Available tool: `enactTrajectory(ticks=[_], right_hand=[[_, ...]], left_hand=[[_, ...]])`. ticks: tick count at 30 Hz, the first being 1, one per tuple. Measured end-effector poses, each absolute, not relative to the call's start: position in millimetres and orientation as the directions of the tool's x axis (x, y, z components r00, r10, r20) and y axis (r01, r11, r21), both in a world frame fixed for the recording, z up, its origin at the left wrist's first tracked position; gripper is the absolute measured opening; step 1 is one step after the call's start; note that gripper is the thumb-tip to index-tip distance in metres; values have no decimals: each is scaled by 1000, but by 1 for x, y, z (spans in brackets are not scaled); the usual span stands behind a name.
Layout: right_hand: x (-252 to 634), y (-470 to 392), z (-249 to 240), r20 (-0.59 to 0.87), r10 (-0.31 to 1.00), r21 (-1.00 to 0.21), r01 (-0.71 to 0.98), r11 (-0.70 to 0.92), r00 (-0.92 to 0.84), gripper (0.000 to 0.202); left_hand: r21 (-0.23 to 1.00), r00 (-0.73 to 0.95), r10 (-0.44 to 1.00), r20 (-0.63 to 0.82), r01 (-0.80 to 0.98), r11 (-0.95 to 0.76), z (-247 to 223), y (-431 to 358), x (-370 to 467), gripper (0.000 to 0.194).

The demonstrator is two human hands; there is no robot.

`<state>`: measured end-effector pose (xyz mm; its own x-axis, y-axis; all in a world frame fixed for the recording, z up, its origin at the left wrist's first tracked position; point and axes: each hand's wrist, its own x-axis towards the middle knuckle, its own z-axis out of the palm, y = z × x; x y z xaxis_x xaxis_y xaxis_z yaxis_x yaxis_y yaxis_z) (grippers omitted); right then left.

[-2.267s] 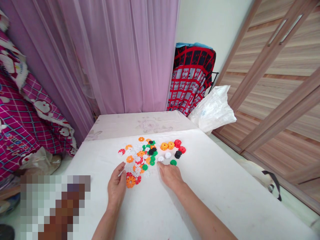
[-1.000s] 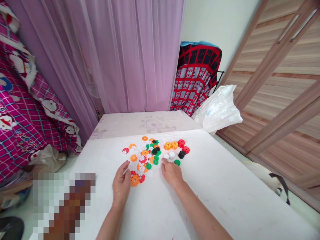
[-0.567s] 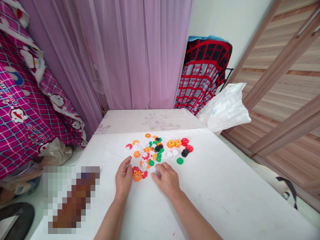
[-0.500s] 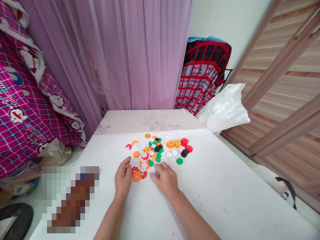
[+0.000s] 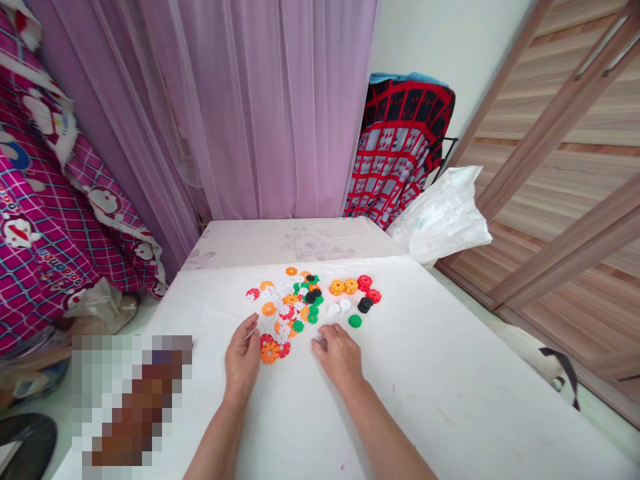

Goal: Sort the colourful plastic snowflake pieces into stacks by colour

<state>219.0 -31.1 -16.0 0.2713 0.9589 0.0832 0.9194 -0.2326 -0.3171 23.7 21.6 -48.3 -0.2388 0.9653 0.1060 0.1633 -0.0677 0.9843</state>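
Observation:
A mixed heap of notched plastic snowflake discs [image 5: 289, 300] in white, orange, red, green and black lies on the white-covered table. At the near left of the heap is my left hand [image 5: 243, 357], thumb and fingers closed around the edge of a white snowflake disc [image 5: 250, 333]. To the right of the heap my right hand [image 5: 341, 357] pinches another white disc [image 5: 319, 337], mostly covered by its fingers. An orange disc [image 5: 270, 353] overlaps red ones between the hands. Beyond my right hand lie two small white stacks [image 5: 345, 305] and a green disc stack [image 5: 355, 321].
Farther right stand orange stacks [image 5: 337, 287], red stacks [image 5: 365, 283] and a black stack [image 5: 365, 305]. A white plastic bag [image 5: 440, 217] is at the table's right edge. A blurred patch [image 5: 137, 407] covers the left side.
My right hand has moved right, away from the heap, with the white disc between its fingers. My left hand keeps its place beside the heap. The whole view has shifted slightly.

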Motion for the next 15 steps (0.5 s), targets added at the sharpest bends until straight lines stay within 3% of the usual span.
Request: enactTrajectory(ticks=[7, 15], right_hand=[[233, -19, -20, 133, 916, -301, 896, -326, 378, 20], [235, -18, -28, 202, 902, -331, 894, -303, 381, 20]], left_hand=[[986, -243, 963, 119, 139, -87, -49, 21, 26, 38], [985, -240, 962, 132, 142, -100, -51, 22, 26, 36]])
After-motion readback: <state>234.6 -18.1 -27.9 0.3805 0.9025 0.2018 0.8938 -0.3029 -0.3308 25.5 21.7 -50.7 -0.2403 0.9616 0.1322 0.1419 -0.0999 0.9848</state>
